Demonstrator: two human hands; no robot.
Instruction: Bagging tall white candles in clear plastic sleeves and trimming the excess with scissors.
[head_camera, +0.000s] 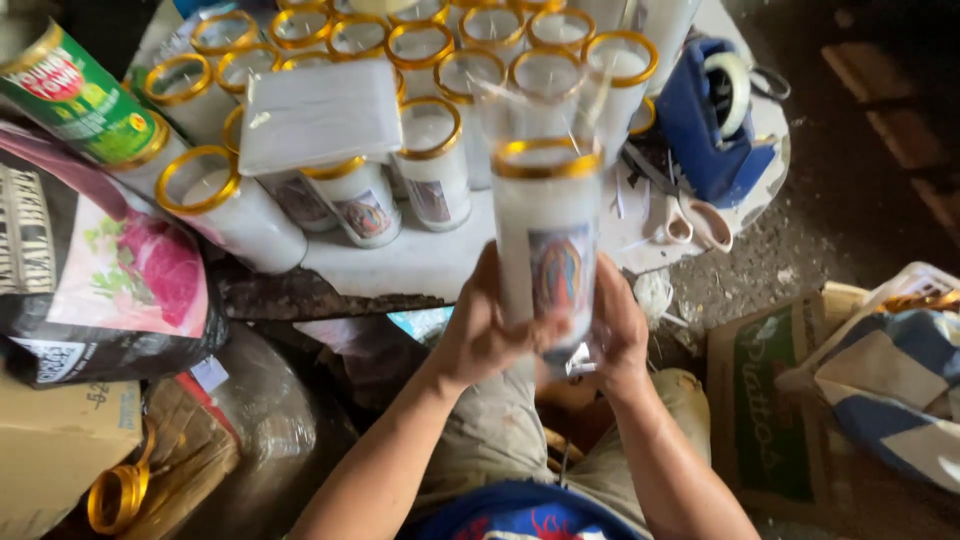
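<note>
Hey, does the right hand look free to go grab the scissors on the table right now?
Probably not as things stand. The right hand and the left hand both grip the tall white candle. The scissors lie just beyond it on the table, uncovered, so the path looks open once a hand lets go.

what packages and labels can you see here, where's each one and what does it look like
Candle label: tall white glass candle held between left hand and right hand; upright picture label, blue and gold.
Table candle labels: small picture labels on white candles on the table behind.
Green can: top left, tilted, green with red and yellow.
Bag: left, black and pink, shows red meat.
Cardboard box: lower right, brown with green panel.
</note>
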